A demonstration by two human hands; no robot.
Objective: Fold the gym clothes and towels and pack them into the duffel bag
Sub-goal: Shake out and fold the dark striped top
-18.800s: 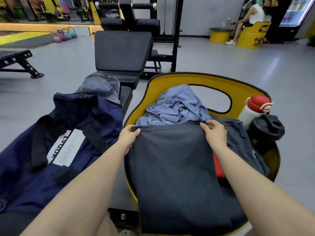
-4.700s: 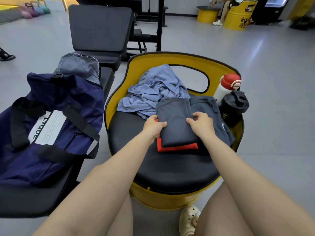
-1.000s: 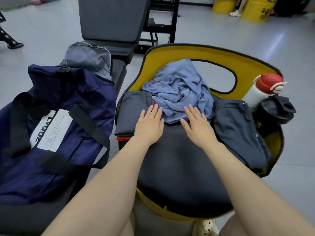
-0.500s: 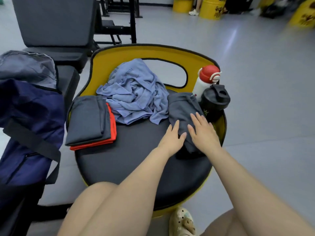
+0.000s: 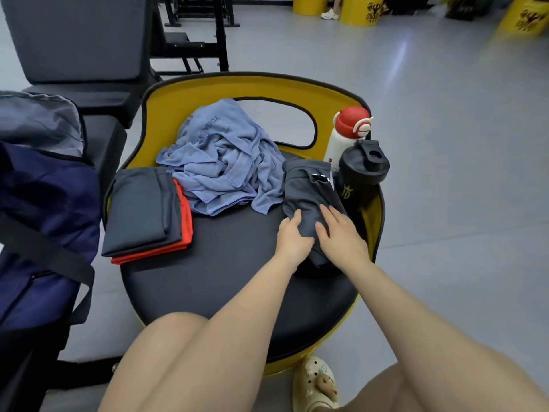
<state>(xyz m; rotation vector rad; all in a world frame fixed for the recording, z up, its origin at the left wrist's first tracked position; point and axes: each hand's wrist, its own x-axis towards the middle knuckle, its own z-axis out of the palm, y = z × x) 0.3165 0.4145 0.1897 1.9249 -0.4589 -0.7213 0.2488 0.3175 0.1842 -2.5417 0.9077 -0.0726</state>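
Note:
On the right of the yellow barrel seat's black cushion lies a dark grey pair of shorts. My left hand rests on the shorts' near left edge and my right hand lies flat on them beside it, fingers fairly straight. A crumpled blue towel sits at the back middle of the seat. A folded dark grey garment lies on a folded red one at the left. The navy duffel bag stands open on the bench to the left.
A white bottle with a red cap and a black shaker bottle stand at the seat's right rim, close to my right hand. A black weight bench and rack stand behind. Grey floor spreads to the right.
My hands moved from the seat's middle to the grey shorts at the right. In the last half second they drew slightly closer together on the shorts.

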